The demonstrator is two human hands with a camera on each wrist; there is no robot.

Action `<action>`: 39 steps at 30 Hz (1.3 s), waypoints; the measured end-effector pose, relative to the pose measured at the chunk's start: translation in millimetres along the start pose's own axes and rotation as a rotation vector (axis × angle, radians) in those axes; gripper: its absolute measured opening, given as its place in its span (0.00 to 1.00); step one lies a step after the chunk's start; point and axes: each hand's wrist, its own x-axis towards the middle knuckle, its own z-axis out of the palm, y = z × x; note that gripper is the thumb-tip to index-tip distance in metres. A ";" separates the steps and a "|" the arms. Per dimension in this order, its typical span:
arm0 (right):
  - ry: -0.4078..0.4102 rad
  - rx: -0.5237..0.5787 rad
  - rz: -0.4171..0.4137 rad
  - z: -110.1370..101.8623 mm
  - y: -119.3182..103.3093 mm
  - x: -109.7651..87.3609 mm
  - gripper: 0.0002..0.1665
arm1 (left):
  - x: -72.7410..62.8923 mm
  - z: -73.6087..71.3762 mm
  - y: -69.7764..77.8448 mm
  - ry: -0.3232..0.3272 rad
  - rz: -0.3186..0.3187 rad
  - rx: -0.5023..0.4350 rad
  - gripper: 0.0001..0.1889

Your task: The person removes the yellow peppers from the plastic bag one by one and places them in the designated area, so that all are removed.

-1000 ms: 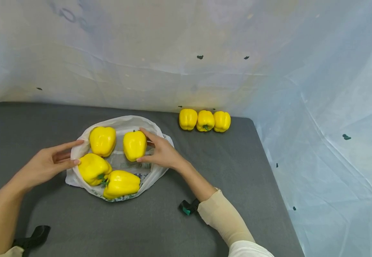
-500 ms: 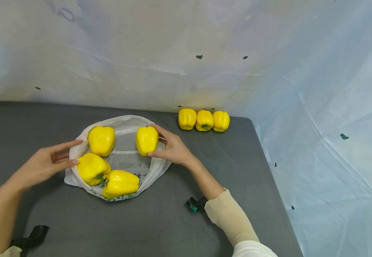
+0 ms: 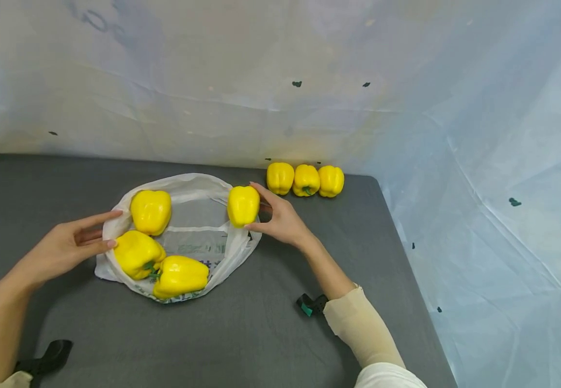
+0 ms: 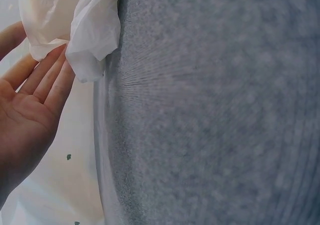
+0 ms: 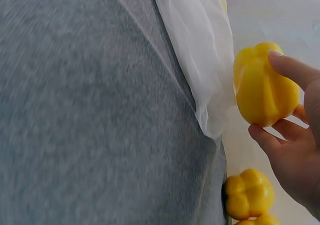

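Observation:
A white plastic bag [image 3: 198, 179] lies wide-mouthed on the grey table, with three yellow bell peppers showing inside. At its left rim my left hand [image 3: 67, 249] holds the plastic, thumb and fingers spread along the edge; the left wrist view has its fingertips among the bag's folds [image 4: 95, 40]. My right hand [image 3: 285, 220] grips another yellow bell pepper [image 3: 243, 206] between thumb and fingers. That pepper overlaps the bag's right rim in the head view. In the right wrist view the held pepper [image 5: 265, 87] appears beside the white plastic, thumb on one side and fingertips on the other.
Three more yellow bell peppers [image 3: 305, 180] stand in a row near the table's back right corner. Pale plastic sheeting [image 3: 241, 64] rises behind the table [image 3: 222, 345] and along its right side. Dark straps hang at both forearms.
My right hand has carried the bell pepper rightward and slightly back, from over the bag's middle to its right rim. The left hand stays at the left rim.

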 end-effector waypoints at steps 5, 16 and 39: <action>0.035 -0.028 0.045 -5.7 4.3 -8.0 0.57 | 0.5 -1.2 0.6 0.000 0.000 0.006 0.38; 0.102 0.010 0.118 -15.6 15.8 -24.1 0.56 | 0.7 -0.4 2.9 -0.001 -0.018 0.022 0.39; 0.204 0.051 0.239 -37.3 36.4 -50.2 0.56 | 1.4 -4.8 2.4 -0.032 0.001 0.014 0.39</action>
